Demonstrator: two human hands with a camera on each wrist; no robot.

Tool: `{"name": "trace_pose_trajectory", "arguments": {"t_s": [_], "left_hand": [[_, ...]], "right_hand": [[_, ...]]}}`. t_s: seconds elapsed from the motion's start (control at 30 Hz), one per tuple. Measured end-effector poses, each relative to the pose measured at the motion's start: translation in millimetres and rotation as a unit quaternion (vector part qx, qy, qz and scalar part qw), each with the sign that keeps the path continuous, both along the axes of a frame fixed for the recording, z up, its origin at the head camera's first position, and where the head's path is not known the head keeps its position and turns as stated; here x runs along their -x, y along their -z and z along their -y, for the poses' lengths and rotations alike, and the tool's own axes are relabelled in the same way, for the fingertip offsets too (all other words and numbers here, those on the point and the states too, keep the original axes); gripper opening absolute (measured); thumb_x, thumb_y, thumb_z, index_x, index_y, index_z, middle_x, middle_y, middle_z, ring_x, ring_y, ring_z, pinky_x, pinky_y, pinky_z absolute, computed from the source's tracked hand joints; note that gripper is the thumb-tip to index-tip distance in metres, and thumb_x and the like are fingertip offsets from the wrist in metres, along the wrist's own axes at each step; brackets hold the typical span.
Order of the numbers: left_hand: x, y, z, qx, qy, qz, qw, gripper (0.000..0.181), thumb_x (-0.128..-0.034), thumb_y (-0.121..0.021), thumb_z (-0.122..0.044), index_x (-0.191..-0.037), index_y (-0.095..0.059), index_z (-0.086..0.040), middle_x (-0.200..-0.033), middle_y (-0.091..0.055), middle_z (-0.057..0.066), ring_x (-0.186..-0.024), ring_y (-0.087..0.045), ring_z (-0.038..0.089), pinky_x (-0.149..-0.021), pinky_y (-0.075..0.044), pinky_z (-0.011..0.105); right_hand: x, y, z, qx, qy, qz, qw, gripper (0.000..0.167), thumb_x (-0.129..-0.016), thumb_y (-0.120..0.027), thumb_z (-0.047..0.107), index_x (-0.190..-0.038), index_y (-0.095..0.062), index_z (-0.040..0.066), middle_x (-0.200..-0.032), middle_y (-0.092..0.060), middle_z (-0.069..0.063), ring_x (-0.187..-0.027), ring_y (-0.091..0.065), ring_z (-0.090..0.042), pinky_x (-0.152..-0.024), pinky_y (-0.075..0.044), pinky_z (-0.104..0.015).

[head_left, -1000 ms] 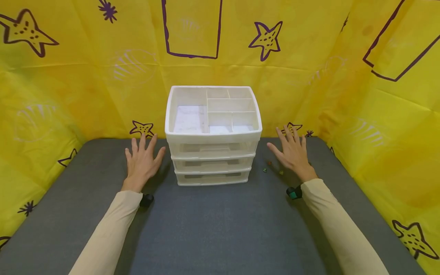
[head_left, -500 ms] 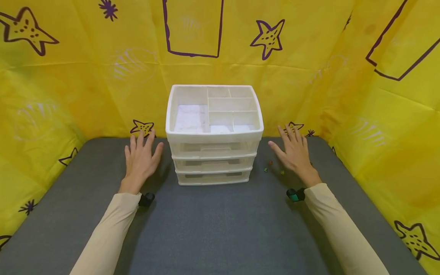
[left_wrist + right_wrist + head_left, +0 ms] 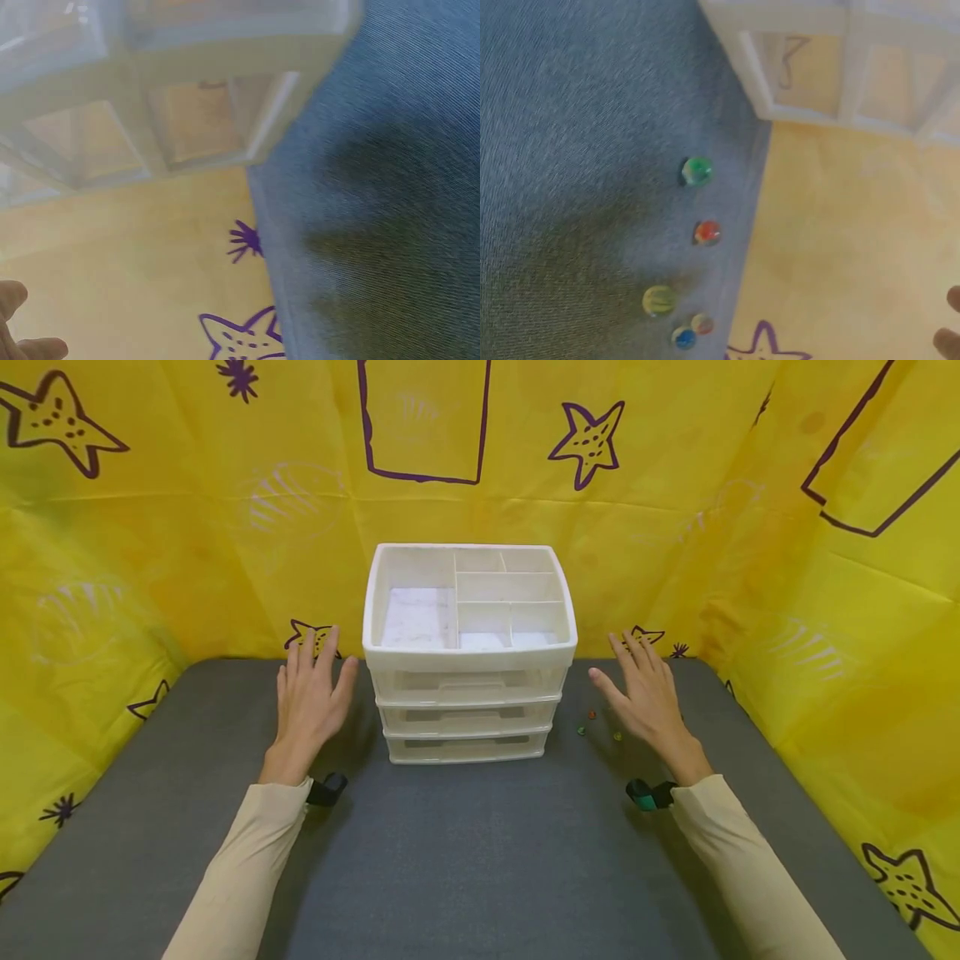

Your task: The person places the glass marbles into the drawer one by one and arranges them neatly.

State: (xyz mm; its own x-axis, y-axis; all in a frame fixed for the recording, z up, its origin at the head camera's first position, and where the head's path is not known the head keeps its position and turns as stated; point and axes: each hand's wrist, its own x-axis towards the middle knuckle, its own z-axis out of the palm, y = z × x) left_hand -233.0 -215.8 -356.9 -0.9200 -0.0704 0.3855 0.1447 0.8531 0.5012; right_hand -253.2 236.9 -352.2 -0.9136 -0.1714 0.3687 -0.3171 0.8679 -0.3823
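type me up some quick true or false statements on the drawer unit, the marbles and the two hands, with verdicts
1. The drawer unit stands between the left hand and the right hand. True.
2. The right wrist view shows five marbles. True.
3. The marbles lie on the left hand's side of the drawer unit. False: they lie on the right hand's side.
4. In the right wrist view, the green marble is the one nearest the drawer unit. True.
5. The right hand grips the green marble. False: the right hand holds nothing, and the green marble lies on the grey surface.
6. All three drawers are pulled out. False: all three are pushed in.
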Motion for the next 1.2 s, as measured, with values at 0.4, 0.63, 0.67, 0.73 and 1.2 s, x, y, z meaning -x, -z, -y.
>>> {"name": "trace_pose_trajectory", "arguments": {"t_s": [0.4,0.63,0.67,0.73,1.2], "left_hand": [[-1.3,-15.1,-10.7,-0.050,0.013,-0.042,0.9978,0.063,-0.1045,-0.032,-0.051,-0.159,-0.025,-0.019,-0.165,-0.017,0.020,-0.152,-0.010,0.044,-0.118,-0.009,0.068],[-5.6,-24.4,-18.8,-0.092,0.020,-0.049,0.9943,0.060,-0.1051,-0.034,-0.046,-0.159,-0.023,-0.022,-0.166,-0.016,0.016,-0.153,-0.010,0.039,-0.120,-0.009,0.064],[-6.2,-25.9,-20.1,-0.099,0.022,-0.051,0.9935,0.060,-0.1051,-0.034,-0.045,-0.159,-0.024,-0.023,-0.166,-0.016,0.015,-0.153,-0.011,0.038,-0.121,-0.009,0.064],[-7.3,-28.8,-22.9,-0.114,0.028,-0.055,0.9916,0.059,-0.1052,-0.035,-0.044,-0.159,-0.024,-0.023,-0.166,-0.016,0.013,-0.153,-0.013,0.037,-0.120,-0.011,0.064],[-15.5,-44.5,-38.4,-0.174,0.086,-0.113,0.9743,0.055,-0.1057,-0.032,-0.040,-0.157,-0.030,-0.020,-0.165,-0.025,0.005,-0.152,-0.022,0.026,-0.124,-0.016,0.053]], "right_hand": [[-13.7,-5.1,5.4,0.054,-0.024,-0.016,0.9981,0.071,-0.102,-0.042,0.054,-0.158,-0.027,0.014,-0.165,-0.022,-0.015,-0.152,-0.012,-0.040,-0.116,-0.010,-0.071],[-24.8,-0.5,10.7,0.080,-0.056,-0.028,0.9949,0.066,-0.103,-0.046,0.046,-0.156,-0.031,0.010,-0.162,-0.027,-0.018,-0.150,-0.019,-0.043,-0.116,-0.015,-0.069],[-26.1,-0.2,11.4,0.084,-0.058,-0.030,0.9943,0.065,-0.103,-0.046,0.045,-0.156,-0.031,0.011,-0.162,-0.028,-0.018,-0.150,-0.020,-0.043,-0.116,-0.016,-0.068],[-28.9,-0.6,12.5,0.096,-0.061,-0.034,0.9929,0.064,-0.103,-0.048,0.042,-0.156,-0.032,0.011,-0.162,-0.029,-0.017,-0.149,-0.022,-0.042,-0.116,-0.017,-0.068],[-46.9,-5.3,32.0,0.188,-0.068,-0.116,0.9728,0.045,-0.098,-0.060,0.016,-0.142,-0.053,0.007,-0.142,-0.055,-0.016,-0.133,-0.049,-0.034,-0.109,-0.038,-0.052]]}}
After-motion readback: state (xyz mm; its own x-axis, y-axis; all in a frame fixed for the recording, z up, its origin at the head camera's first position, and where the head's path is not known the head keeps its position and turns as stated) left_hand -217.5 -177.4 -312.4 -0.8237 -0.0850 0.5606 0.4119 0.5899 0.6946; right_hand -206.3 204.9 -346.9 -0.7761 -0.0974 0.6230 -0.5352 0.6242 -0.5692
